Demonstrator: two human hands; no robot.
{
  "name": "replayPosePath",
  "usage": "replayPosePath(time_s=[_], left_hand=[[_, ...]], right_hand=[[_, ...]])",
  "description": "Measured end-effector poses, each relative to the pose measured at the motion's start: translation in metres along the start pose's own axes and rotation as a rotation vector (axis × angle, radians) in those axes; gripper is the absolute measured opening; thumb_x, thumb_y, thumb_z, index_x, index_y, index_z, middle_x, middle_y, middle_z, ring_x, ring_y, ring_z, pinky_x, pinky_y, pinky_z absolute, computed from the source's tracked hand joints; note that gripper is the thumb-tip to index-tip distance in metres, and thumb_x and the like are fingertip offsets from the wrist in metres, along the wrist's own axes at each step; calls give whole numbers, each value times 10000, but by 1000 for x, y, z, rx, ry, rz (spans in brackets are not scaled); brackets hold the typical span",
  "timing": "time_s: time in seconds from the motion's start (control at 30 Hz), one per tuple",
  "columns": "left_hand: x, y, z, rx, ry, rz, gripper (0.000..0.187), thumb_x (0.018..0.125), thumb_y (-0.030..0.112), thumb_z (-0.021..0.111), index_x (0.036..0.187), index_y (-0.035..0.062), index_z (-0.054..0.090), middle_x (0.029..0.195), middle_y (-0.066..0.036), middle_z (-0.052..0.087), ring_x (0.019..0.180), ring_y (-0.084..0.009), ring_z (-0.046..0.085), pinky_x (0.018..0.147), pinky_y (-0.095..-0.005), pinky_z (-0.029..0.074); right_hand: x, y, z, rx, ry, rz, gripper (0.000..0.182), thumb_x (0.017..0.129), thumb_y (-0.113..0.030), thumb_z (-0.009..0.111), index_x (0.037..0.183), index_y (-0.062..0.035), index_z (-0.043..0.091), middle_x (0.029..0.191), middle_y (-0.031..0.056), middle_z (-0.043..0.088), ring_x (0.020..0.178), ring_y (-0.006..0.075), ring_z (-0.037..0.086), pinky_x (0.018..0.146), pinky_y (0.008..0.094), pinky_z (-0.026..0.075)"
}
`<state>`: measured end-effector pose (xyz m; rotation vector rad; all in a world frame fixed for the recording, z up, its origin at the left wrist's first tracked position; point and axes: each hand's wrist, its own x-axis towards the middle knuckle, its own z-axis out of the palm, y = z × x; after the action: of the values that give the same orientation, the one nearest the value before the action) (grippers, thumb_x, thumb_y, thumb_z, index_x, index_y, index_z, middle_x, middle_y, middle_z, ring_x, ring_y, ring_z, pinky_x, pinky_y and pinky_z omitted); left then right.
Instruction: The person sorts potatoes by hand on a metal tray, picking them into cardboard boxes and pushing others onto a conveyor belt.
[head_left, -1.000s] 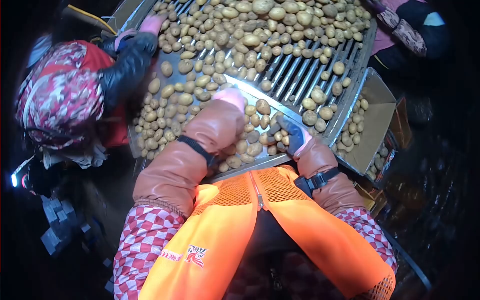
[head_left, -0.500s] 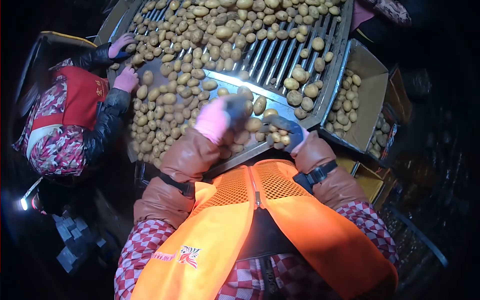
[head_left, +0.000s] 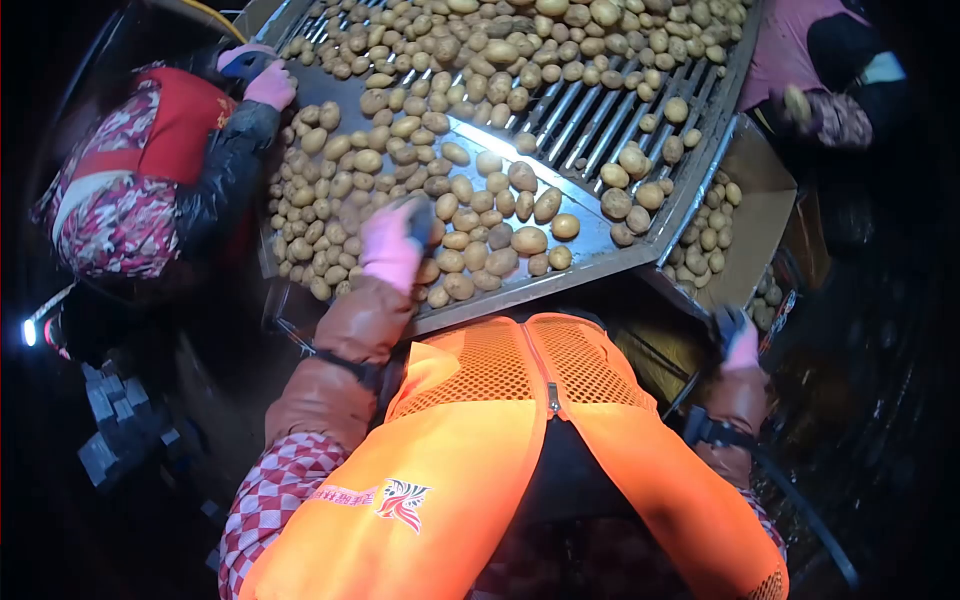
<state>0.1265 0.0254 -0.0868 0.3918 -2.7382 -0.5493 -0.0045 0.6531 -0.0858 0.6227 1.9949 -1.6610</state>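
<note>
Potatoes [head_left: 529,240] on metal tray [head_left: 594,242] and bar rack [head_left: 572,122]; dark surroundings.
Left hand [head_left: 396,240] at potatoes, right hand [head_left: 738,336] near carton [head_left: 762,222]; grip of each: cannot tell. Vest [head_left: 470,440]: bird logo [head_left: 403,504], blurred lettering.

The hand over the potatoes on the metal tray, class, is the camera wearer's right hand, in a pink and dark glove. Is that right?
No, it is the wrong hand. The head view shows the wearer's left hand, in a pink and dark glove, over the potatoes on the metal tray; the right hand is out near the cardboard box.
</note>
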Motion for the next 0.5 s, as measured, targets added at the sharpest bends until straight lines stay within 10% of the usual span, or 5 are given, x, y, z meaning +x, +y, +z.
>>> replayPosePath(time_s=[0.13, 0.17, 0.23, 0.37, 0.5], left_hand=[[0, 13, 12, 221, -100, -69, 341, 883, 329, 693, 1162, 133, 712, 1298, -164, 635, 1182, -380, 598, 1007, -453, 473], [-17, -7, 13, 180, -117, -144, 352, 874, 353, 702, 1147, 132, 723, 1288, -165, 642, 1164, -385, 607, 991, -452, 483], [-55, -20, -9, 212, 8, -102, 364, 857, 403, 721, 1096, 131, 752, 1253, -171, 662, 1114, -384, 631, 947, -455, 508], [-93, -27, -55, 366, -139, -489, 240, 802, 252, 702, 1010, 146, 755, 1037, -107, 710, 994, -355, 659, 855, -467, 519], [-71, 15, -51, 206, 57, -393, 232, 728, 134, 658, 951, 149, 722, 1011, -115, 701, 980, -334, 656, 860, -447, 508]], right_hand=[[0, -67, 231, -436, -484, -522, 280, 939, -134, 716, 1203, -40, 700, 1023, 78, 735, 912, 134, 651, 829, 294, 529], [-25, -95, 276, -578, -606, -445, 331, 935, -182, 702, 1248, -77, 678, 1089, 107, 737, 988, 212, 691, 890, 337, 538], [-34, -112, 339, -978, -766, -1040, 336, 923, -101, 650, 1256, -139, 675, 1175, 144, 706, 1070, 329, 673, 925, 390, 533], [-41, -111, 418, -1428, -850, -1031, 410, 837, -87, 637, 1242, -145, 653, 1192, 161, 675, 1120, 361, 654, 901, 460, 534], [-50, -94, 458, -1734, -820, -962, 282, 890, -158, 631, 1165, -118, 676, 1160, 168, 688, 1085, 337, 682, 869, 451, 557]])
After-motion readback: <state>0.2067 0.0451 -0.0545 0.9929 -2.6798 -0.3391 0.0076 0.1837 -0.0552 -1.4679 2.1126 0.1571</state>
